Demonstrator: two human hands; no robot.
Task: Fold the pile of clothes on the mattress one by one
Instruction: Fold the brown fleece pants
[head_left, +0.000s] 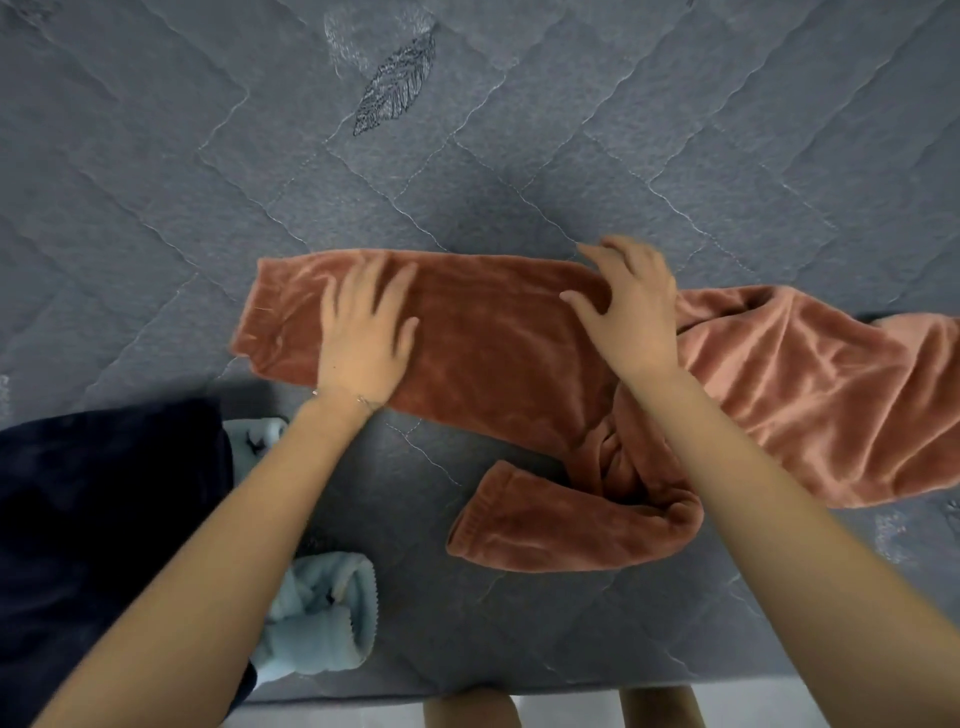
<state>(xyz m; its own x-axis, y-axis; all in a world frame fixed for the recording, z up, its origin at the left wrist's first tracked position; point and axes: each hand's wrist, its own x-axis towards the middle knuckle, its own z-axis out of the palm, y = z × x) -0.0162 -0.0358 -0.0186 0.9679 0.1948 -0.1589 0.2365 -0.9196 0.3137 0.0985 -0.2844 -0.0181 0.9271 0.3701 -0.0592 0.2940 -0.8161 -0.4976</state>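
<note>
2 bare arms reaching forward, left grip (366, 338) flat, fingers spread, right grip (631, 312) seemingly flat too

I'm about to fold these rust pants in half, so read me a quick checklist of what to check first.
1. Left hand flat on the upper leg of the rust pants: ok.
2. Right hand pressing the same leg, fingers spread: ok.
3. Upper leg smooth: ok.
4. Lower leg straightened: not ok, curled and bunched.
5. Waist end smoothed: not ok, wrinkled.
6. Navy garment and light blue garment apart from the pants: ok.
</note>
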